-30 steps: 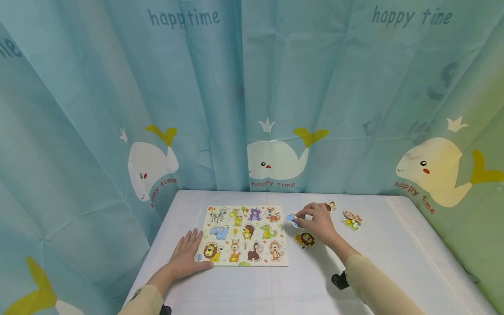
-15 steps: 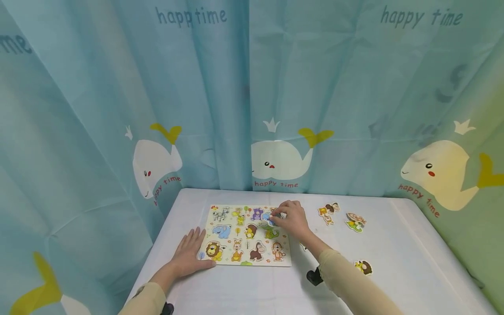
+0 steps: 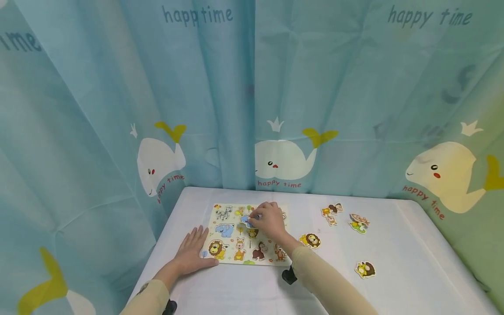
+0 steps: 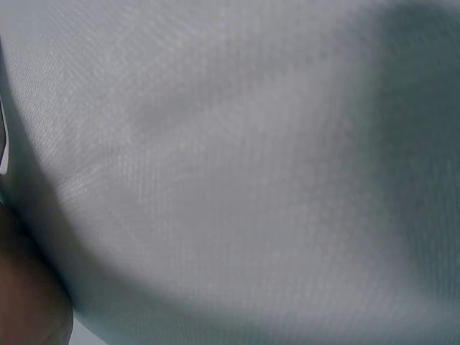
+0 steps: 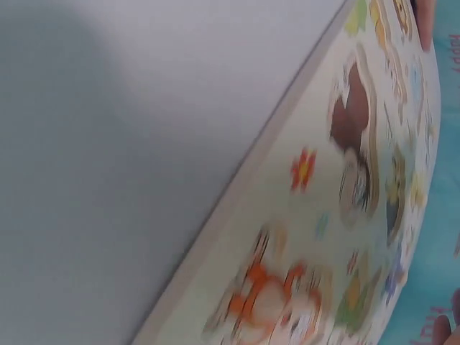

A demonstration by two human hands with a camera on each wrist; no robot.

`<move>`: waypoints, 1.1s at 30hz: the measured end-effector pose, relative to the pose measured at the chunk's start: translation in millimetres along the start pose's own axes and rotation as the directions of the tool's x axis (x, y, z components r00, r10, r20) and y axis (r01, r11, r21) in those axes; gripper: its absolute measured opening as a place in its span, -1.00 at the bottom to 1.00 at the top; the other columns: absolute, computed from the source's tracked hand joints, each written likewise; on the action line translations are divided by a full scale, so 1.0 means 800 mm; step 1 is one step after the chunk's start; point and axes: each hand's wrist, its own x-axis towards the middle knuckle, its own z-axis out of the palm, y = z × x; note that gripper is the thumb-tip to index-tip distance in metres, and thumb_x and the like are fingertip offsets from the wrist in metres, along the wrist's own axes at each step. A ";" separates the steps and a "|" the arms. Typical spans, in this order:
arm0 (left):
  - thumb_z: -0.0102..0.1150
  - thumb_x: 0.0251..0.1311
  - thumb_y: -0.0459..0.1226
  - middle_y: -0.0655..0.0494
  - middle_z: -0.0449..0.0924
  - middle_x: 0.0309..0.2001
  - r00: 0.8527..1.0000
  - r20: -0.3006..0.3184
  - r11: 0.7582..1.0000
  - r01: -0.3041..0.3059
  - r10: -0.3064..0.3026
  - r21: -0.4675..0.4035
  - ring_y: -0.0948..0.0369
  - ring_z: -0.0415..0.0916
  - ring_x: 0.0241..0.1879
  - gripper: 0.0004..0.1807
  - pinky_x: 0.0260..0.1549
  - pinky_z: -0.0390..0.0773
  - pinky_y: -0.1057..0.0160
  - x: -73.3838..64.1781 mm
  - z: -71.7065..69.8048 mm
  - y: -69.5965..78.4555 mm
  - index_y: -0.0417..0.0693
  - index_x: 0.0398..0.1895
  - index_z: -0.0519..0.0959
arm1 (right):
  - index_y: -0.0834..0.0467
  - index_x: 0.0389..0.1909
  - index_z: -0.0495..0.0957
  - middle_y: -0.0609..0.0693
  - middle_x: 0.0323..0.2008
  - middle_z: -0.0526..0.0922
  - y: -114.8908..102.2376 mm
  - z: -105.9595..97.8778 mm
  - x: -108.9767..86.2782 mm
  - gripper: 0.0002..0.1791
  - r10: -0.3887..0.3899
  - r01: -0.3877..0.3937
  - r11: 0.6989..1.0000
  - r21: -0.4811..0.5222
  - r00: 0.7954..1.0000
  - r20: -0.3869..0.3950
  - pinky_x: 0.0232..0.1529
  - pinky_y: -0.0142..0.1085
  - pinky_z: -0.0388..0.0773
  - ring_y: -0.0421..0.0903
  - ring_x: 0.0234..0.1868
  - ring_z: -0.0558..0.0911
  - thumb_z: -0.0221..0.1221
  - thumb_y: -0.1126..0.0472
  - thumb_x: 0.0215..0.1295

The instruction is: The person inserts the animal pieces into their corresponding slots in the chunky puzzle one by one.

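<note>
An animal puzzle board (image 3: 212, 218) lies on the white table, printed with a zebra, lion, kangaroo, gorilla and other animals. My left hand (image 3: 190, 251) rests with its fingers spread along the board's left edge, thumb at the near corner. My right hand (image 3: 271, 221) is over the upper middle of the board and pinches a blue elephant puzzle piece (image 3: 246, 221) between thumb and fingers. To its left is the printed elephant (image 3: 224, 230). In the right wrist view the board (image 5: 244, 194) slants across, its gorilla and monkey shapes blurred, with fingertips (image 5: 442, 330) at the right edge.
Right of the board lie a lion piece (image 3: 310, 240) and a hedgehog piece (image 3: 365, 269). Farther back are a small cluster with a kangaroo piece (image 3: 330, 218) and an overlapping pair with a green crocodile piece (image 3: 357, 226). A whale-print curtain (image 3: 220, 87) hangs behind the table.
My right hand has carried the elephant piece left from beside the board to over its upper middle. The lion piece, briefly covered by the arm, shows again. My left hand stays put.
</note>
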 end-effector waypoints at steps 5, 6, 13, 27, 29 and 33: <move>0.38 0.00 0.30 -0.27 -0.22 0.63 1.000 -0.003 1.000 -0.008 0.007 -0.012 -0.21 -0.36 0.60 0.33 0.53 -0.31 -0.21 -0.001 -0.002 0.003 -0.28 0.63 -0.03 | -0.11 -0.37 0.80 -0.12 -0.14 0.60 -0.015 0.018 0.004 -0.86 0.009 -0.008 1.000 -0.017 1.000 0.026 -0.02 -0.06 0.43 -0.05 -0.04 0.42 0.43 -0.07 0.23; 0.38 0.00 0.30 -0.27 -0.22 0.63 1.000 -0.003 1.000 -0.009 0.009 -0.012 -0.21 -0.37 0.60 0.33 0.53 -0.32 -0.21 -0.001 -0.002 0.003 -0.28 0.63 -0.03 | -0.12 -0.37 0.80 -0.13 -0.14 0.59 -0.017 0.021 0.004 -0.86 0.012 -0.012 1.000 -0.019 0.999 0.032 -0.01 -0.06 0.41 -0.06 -0.04 0.42 0.43 -0.08 0.23; 0.36 0.01 0.32 -0.24 -0.23 0.63 1.000 -0.006 1.000 -0.014 0.014 0.009 -0.19 -0.38 0.60 0.33 0.54 -0.33 -0.19 0.002 0.001 -0.002 -0.25 0.63 -0.05 | -0.09 -0.39 0.81 -0.13 -0.21 0.60 -0.033 0.040 0.007 -0.86 0.001 0.000 1.000 -0.028 0.999 0.040 -0.03 -0.05 0.42 -0.04 -0.07 0.41 0.45 -0.06 0.20; 0.37 0.00 0.32 -0.26 -0.21 0.63 1.000 -0.020 1.000 -0.024 0.024 0.001 -0.20 -0.35 0.60 0.33 0.54 -0.31 -0.19 0.005 0.005 -0.007 -0.26 0.63 -0.03 | -0.11 -0.36 0.81 -0.13 -0.20 0.60 -0.059 0.077 0.012 -0.85 0.021 -0.018 0.997 -0.073 0.999 0.044 -0.04 -0.08 0.40 -0.03 -0.04 0.43 0.43 -0.08 0.22; 0.38 0.01 0.31 -0.26 -0.21 0.63 0.999 -0.021 1.000 -0.026 0.026 -0.001 -0.21 -0.35 0.60 0.32 0.54 -0.31 -0.19 0.005 0.005 -0.007 -0.26 0.63 -0.03 | -0.12 -0.35 0.81 -0.13 -0.19 0.59 -0.061 0.080 0.012 -0.84 0.025 -0.022 0.997 -0.076 0.998 0.049 -0.03 -0.09 0.39 -0.03 -0.01 0.42 0.42 -0.09 0.23; 0.37 0.00 0.32 -0.24 -0.20 0.63 1.000 -0.015 1.000 -0.021 0.021 -0.002 -0.19 -0.36 0.60 0.33 0.54 -0.31 -0.19 0.005 0.003 -0.006 -0.25 0.63 -0.03 | -0.13 -0.35 0.80 -0.14 -0.17 0.59 -0.063 0.086 0.012 -0.84 0.032 -0.028 0.997 -0.070 0.998 0.061 0.03 -0.07 0.41 -0.04 0.01 0.43 0.41 -0.11 0.24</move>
